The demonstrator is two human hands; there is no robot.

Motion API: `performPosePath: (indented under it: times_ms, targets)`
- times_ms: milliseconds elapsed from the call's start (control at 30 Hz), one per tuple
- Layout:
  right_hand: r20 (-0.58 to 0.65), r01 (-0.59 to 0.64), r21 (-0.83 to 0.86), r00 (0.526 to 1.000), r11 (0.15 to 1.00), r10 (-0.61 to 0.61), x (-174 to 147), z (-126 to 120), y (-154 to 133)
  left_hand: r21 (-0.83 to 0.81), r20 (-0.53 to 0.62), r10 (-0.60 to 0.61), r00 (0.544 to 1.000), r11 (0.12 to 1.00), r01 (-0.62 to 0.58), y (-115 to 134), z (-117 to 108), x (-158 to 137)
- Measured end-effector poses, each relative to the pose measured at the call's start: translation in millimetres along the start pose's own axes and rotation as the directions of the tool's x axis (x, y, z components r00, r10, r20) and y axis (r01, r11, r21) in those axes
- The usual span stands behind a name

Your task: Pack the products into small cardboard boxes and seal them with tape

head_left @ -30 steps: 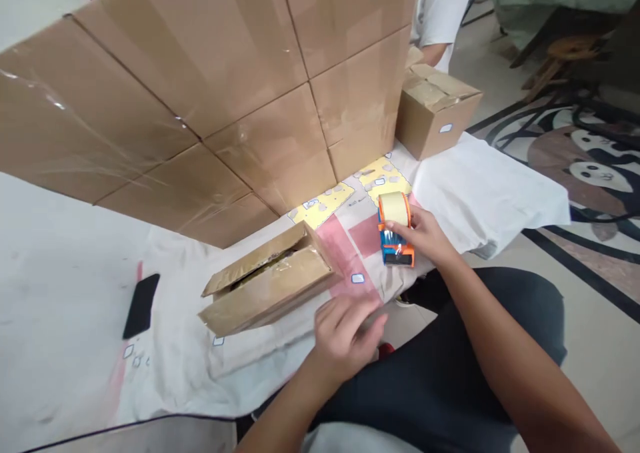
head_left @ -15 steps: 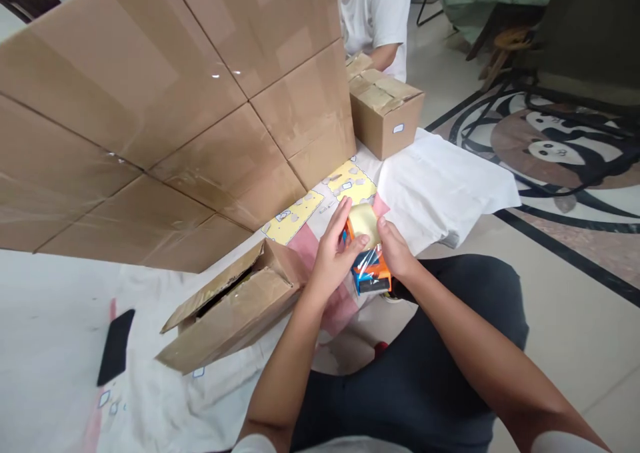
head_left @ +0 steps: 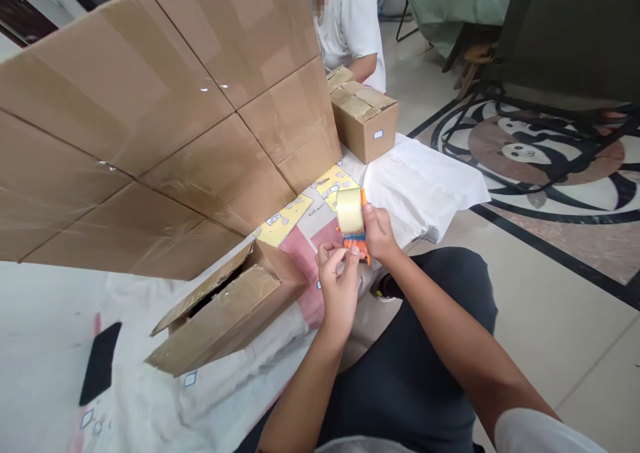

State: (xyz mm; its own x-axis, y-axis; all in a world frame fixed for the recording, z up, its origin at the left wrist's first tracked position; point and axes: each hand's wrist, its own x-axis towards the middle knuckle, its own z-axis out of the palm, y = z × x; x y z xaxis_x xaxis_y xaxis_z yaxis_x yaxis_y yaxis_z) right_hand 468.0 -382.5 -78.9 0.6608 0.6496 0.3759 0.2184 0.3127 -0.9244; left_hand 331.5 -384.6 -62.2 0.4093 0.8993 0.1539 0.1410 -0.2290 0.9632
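A packing tape dispenser [head_left: 356, 242] in orange and blue carries a thick roll of pale yellowish tape [head_left: 349, 210]. My right hand [head_left: 381, 234] grips it by its right side, the roll on top. Just below and to the left, my left hand [head_left: 338, 281] pinches thumb and fingertips together at the dispenser's front edge, at the tape's end; the film itself is hard to make out there. Left of my hands, an open-flapped cardboard box [head_left: 235, 319] lies on its side on the cloth.
A tall wall of taped cardboard boxes [head_left: 190, 173] stands to the left. Behind a closed box [head_left: 367, 123], a person in a white shirt [head_left: 355, 26] sits. White cloth [head_left: 430, 186] covers the work surface. A dark folding chair [head_left: 570, 46] is at right.
The dispenser has been turned so the roll faces left. My left hand has moved from the roll down to the front edge and now pinches there. The view has shifted slightly.
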Motion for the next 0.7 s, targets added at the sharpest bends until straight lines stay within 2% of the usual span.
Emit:
performPosePath:
  times_ms: [67, 133, 200, 267, 333, 467, 600, 700]
  targets:
    - [0.0, 0.062, -0.065, 0.998, 0.996, -0.062, 3.2, -2.2, 2.9, -0.041, 0.031, -0.041, 0.999, 0.998, 0.042, 5.3, -1.0, -7.7]
    - [-0.067, 0.049, -0.066, 0.996, 0.997, -0.053, 8.6, -5.4, 5.3, -0.1, 0.127, -0.106, 0.986, 0.988, 0.119, 8.2, -2.3, -17.8]
    - [-0.184, -0.002, 0.01, 0.983, 1.0, 0.004, 16.4, -9.5, 7.5, -0.121, 0.22, -0.163, 0.962, 0.974, 0.193, 8.0, -4.1, -27.5]
    - [-0.284, -0.041, 0.137, 0.956, 0.99, 0.079, 25.2, -13.6, 9.6, -0.107, 0.252, -0.192, 0.948, 0.968, 0.225, 5.2, -6.6, -34.0]
    - [-0.321, -0.061, 0.28, 0.935, 0.958, 0.153, 32.3, -16.3, 11.5, -0.091, 0.263, -0.201, 0.944, 0.968, 0.232, 0.1, -9.5, -35.8]
    - [-0.285, -0.12, 0.482, 0.915, 0.868, 0.285, 33.6, -13.8, 9.9, -0.027, 0.27, -0.164, 0.949, 0.984, 0.178, -14.2, -15.4, -30.6]
    - [-0.196, -0.206, 0.498, 0.92, 0.842, 0.341, 21.5, -2.0, -4.1, 0.024, 0.238, -0.129, 0.963, 0.992, 0.127, -25.4, -23.6, -28.9]
    - [-0.152, -0.219, 0.465, 0.935, 0.858, 0.321, 11.4, 4.9, -14.5, 0.099, 0.185, -0.141, 0.973, 0.987, 0.124, -28.3, -34.6, -32.5]
